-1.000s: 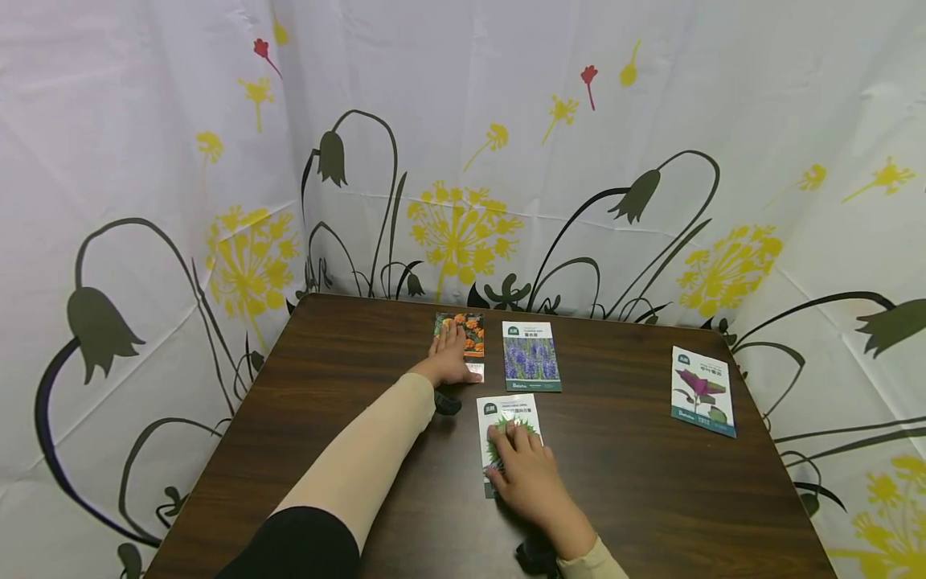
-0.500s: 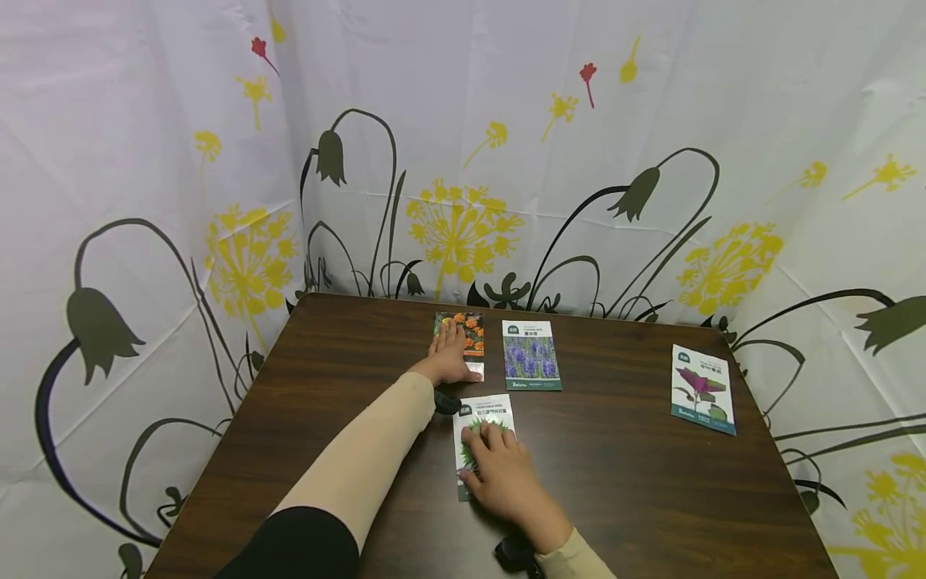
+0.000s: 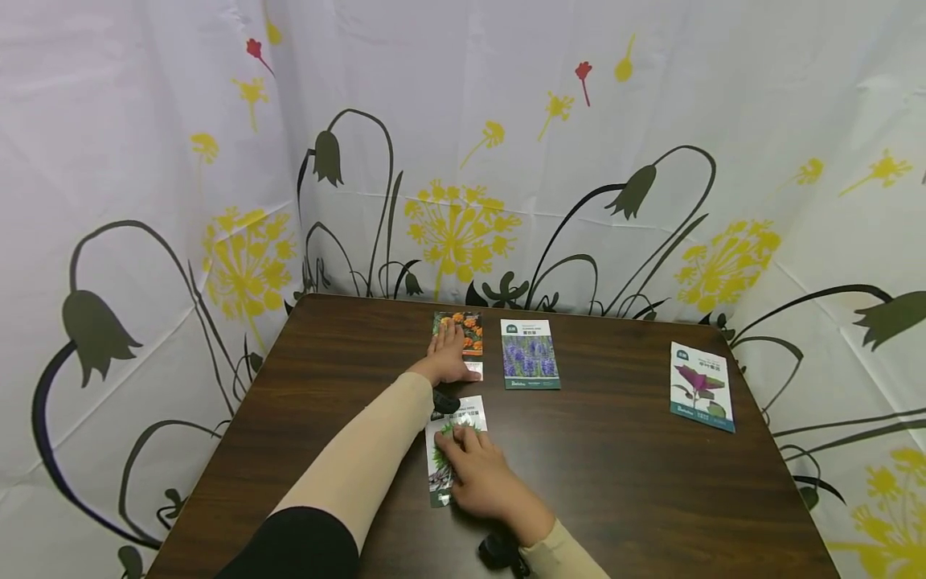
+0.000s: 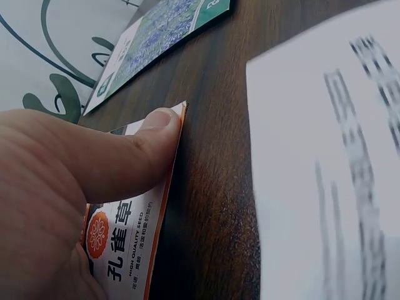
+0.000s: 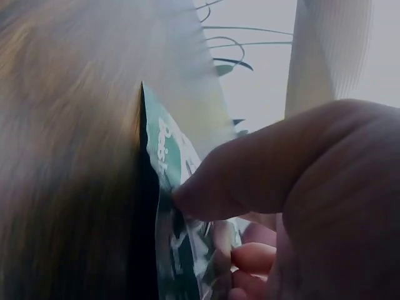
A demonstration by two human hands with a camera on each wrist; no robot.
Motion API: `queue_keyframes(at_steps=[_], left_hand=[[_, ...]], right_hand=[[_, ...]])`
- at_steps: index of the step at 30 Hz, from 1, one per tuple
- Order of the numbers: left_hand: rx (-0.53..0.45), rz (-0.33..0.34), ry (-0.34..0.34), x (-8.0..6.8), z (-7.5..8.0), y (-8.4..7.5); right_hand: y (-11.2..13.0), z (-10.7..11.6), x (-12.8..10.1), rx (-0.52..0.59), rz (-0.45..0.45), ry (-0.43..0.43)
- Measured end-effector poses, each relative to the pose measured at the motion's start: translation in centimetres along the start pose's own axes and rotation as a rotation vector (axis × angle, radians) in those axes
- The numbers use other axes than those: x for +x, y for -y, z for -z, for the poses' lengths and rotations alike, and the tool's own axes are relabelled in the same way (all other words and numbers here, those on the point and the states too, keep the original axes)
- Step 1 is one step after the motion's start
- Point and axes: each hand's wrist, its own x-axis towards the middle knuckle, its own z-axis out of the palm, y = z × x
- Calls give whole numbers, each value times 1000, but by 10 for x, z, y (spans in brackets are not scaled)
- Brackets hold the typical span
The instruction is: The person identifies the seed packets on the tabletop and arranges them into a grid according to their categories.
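Note:
My left hand (image 3: 447,358) lies spread over a seed packet with orange flowers (image 3: 473,330) near the far edge of the table, covering part of it. In the left wrist view the thumb presses the lower white band of that orange-flower seed packet (image 4: 140,250). Nearer the front, my right hand (image 3: 485,482) rests on a white seed packet with a spiky green plant (image 3: 470,414), whose upper left corner lies by the left wrist. The right wrist view has the thumb against the dark green end of this packet (image 5: 169,156), fingertips on its face.
A purple-flower seed packet (image 3: 531,354) lies just right of the orange one. Another packet with a magenta flower (image 3: 702,386) sits at the far right of the brown table (image 3: 615,466). A patterned curtain (image 3: 579,201) hangs behind the table.
The right hand has slid the green-plant seed packet leftward over the table, close to the left wrist, and the packet has turned slightly. The left hand stays on the orange-flower packet.

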Motion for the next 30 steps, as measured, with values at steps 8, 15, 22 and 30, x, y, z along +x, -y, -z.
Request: queue_keyframes(at_steps=[8, 15, 22, 30], left_hand=[[11, 3, -1, 1, -3, 2], [15, 14, 7, 3, -4, 2], [29, 3, -9, 5, -2, 1], [17, 6, -8, 5, -1, 2]], right_hand=[[15, -8, 1, -103, 21, 8], [21, -7, 1, -90, 16, -32], [19, -5, 5, -93, 18, -86], [18, 0, 6, -29, -21, -51]])
